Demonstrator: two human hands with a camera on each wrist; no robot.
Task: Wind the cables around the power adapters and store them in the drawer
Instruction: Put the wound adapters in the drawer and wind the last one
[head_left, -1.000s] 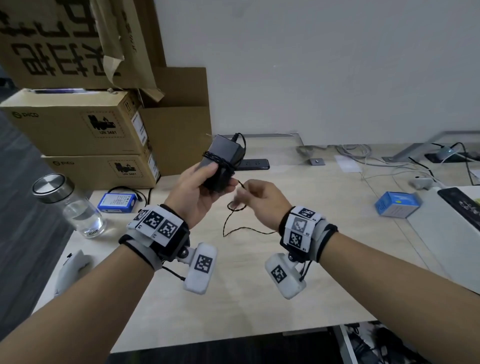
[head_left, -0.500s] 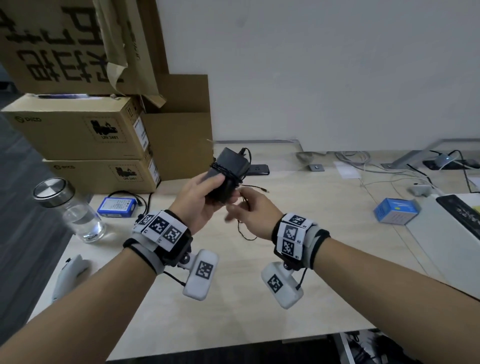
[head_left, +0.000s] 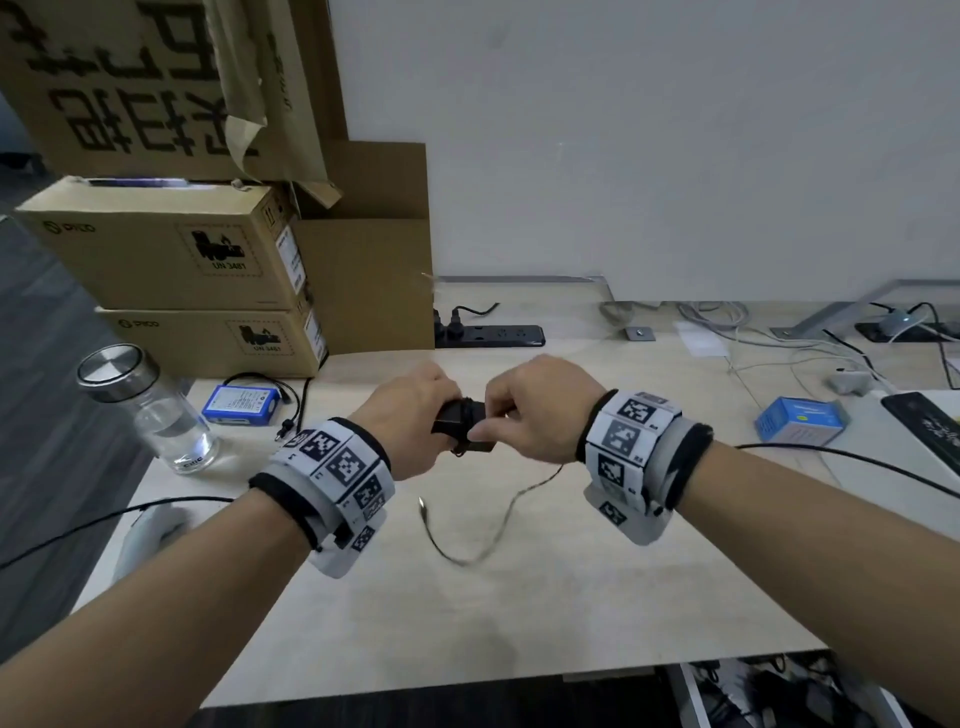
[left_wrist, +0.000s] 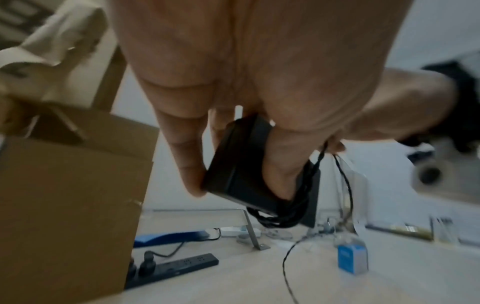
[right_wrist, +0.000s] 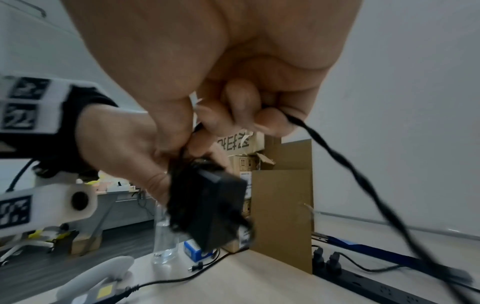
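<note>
A black power adapter (head_left: 457, 422) (left_wrist: 244, 176) (right_wrist: 215, 209) is held above the desk in my left hand (head_left: 410, 415), whose fingers and thumb grip its sides. Several turns of thin black cable (left_wrist: 280, 218) wrap one end. My right hand (head_left: 535, 410) sits close against the adapter and pinches the cable (right_wrist: 337, 160) between curled fingers. The loose cable tail (head_left: 483, 525) hangs down to the desk and ends in a small plug (head_left: 423, 506). No drawer is in view.
Stacked cardboard boxes (head_left: 171, 270) stand at the back left, with a black power strip (head_left: 488, 335) beside them. A glass bottle (head_left: 150, 410) and blue battery pack (head_left: 241, 404) lie left. A blue box (head_left: 800, 418) and cables are at the right.
Both hands dropped lower and came together over the desk. The adapter tipped down between them, and the loose cable tail now trails onto the desk.
</note>
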